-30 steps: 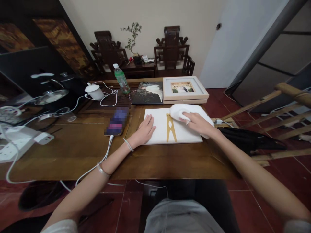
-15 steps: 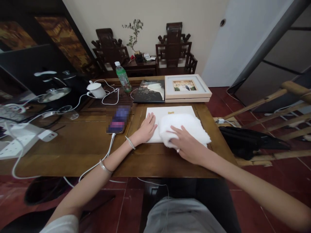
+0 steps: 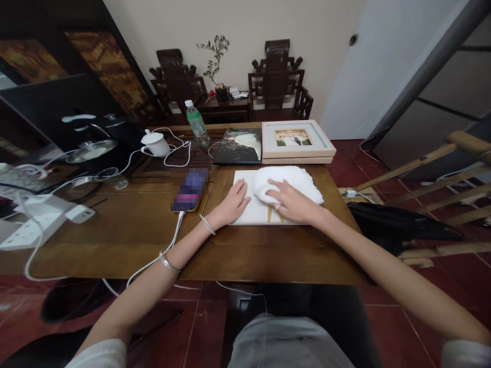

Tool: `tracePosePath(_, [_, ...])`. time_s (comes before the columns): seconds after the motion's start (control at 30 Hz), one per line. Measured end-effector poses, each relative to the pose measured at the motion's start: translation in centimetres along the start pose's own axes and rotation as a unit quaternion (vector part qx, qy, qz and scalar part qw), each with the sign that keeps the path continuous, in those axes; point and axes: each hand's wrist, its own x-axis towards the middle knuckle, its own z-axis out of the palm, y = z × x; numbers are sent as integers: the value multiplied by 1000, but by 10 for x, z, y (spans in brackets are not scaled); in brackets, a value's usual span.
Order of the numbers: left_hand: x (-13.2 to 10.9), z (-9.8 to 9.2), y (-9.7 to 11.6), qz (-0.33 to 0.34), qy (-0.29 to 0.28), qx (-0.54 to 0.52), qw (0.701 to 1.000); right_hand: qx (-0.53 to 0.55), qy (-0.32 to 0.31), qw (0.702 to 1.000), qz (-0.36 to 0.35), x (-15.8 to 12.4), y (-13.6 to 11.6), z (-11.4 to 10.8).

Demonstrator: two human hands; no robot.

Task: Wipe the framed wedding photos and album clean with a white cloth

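A white flat board or album (image 3: 249, 212) with gold markings lies near the front edge of the wooden table. My left hand (image 3: 235, 202) rests flat on its left side, fingers stretched out. In my right hand (image 3: 290, 200) is a folded white towel (image 3: 287, 179), pressed onto the upper part of the board. The towel covers much of the surface, and gold marks show just below it.
Behind the board are a framed picture (image 3: 295, 138) on a box-like frame and a dark photo panel (image 3: 240, 145). A plugged-in phone (image 3: 188, 191), a bottle (image 3: 197, 125), a lidded cup (image 3: 155, 143) and a power strip (image 3: 34, 225) stand left, among cables.
My right hand has slid the towel away from me and slightly left, toward the board's far edge, uncovering gold marks on the near part. My left hand stays on the board.
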Motion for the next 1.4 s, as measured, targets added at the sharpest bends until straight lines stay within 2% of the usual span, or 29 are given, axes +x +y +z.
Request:
tracePosePath(0.1, [-1, 0, -1, -1, 2, 0, 1000, -14, 16, 1000, 7, 25, 14, -3])
tracePosePath(0.2, [-2, -1, 0, -4, -6, -4, 1000, -41, 18, 999, 11, 30, 14, 1])
tracePosePath(0.37, [-1, 0, -3, 5, -6, -7, 1000, -68, -20, 997, -12, -4, -19, 7])
tracePosePath(0.53, [0, 4, -4, 11, -6, 2, 1000, -33, -58, 996, -54, -46, -63, -4])
tracePosePath(0.63, [-2, 6, -2, 6, 1, 1, 1000, -22, -68, 996, -54, -52, -73, -9])
tracePosePath(0.73, [-5, 7, 1, 2, 4, 0, 1000, -42, -48, 998, -21, -39, -64, -8])
tracePosePath(0.87, [-7, 7, 2, -2, 10, -9, 1000, -76, -20, 997, 22, 0, -32, -5])
tracePosePath(1.0, [-6, 5, 0, 7, 19, -14, 1000, -102, -2, 994, 30, 40, 0, -6])
tracePosePath(1.1, [-5, 4, -2, 10, 24, -15, 1000, -118, 10, 993, 23, 52, 9, -2])
tracePosePath(1.23, [-5, 4, -4, 15, 29, -19, 999, -122, 23, 992, -20, 34, -1, 11])
tracePosePath(1.4, [-4, 7, -7, 24, 29, -17, 999, -86, 4, 993, -84, -16, -41, 6])
